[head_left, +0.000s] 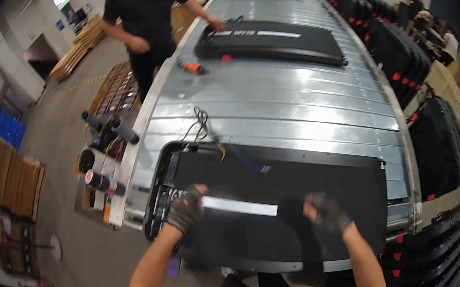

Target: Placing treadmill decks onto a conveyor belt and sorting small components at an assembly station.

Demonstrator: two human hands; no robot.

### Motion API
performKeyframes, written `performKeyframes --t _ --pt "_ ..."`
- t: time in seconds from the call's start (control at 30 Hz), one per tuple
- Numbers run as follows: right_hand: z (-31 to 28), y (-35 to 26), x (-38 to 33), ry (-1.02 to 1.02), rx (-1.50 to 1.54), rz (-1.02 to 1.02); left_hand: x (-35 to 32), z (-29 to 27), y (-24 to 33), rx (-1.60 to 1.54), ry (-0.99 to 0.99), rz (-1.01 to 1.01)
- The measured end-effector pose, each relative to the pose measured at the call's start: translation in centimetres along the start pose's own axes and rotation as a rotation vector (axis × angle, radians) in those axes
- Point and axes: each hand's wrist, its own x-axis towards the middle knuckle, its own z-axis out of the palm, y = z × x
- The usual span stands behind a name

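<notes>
A flat black treadmill deck (247,236) lies crosswise in front of me on the metal conveyor. A white strip (242,206) runs along its dark surface. My left hand (186,207), in a dark fingerless glove, is at the strip's left end with its fingers curled; what they hold, if anything, is hidden. My right hand (327,212), gloved likewise, is over the deck to the right of the strip, apart from it and smeared by motion. Dark cables (200,121) lie by the deck's far left corner, and a blue wire (245,160) crosses its far side.
Further along the conveyor (281,104), a co-worker (148,11) touches another black deck (272,40). An orange-and-black tool (193,68) lies near the left edge. Rolls (104,181) stand on a side shelf at left. Black decks are stacked (427,259) at right.
</notes>
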Motion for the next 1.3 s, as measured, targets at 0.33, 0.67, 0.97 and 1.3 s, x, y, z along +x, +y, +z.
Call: performKeyframes --t 0.33,0.67,0.97,1.3 --pt "13.7 3.2 -30.4 0.682 1.665 1.143 -23.8 9.8 7.7 -1.060 -0.198 -1.456" --pt "12.5 5.3 -23.7 0.910 1.767 1.091 -22.9 16.2 5.1 -1.313 0.413 -1.755" --pt "7.9 10.0 -17.5 0.524 1.744 0.542 -13.0 16.5 1.4 -1.043 0.378 -1.480" --pt "9.6 16.8 -15.4 0.968 1.769 0.957 -8.3 17.4 0.5 -1.719 0.439 -1.385"
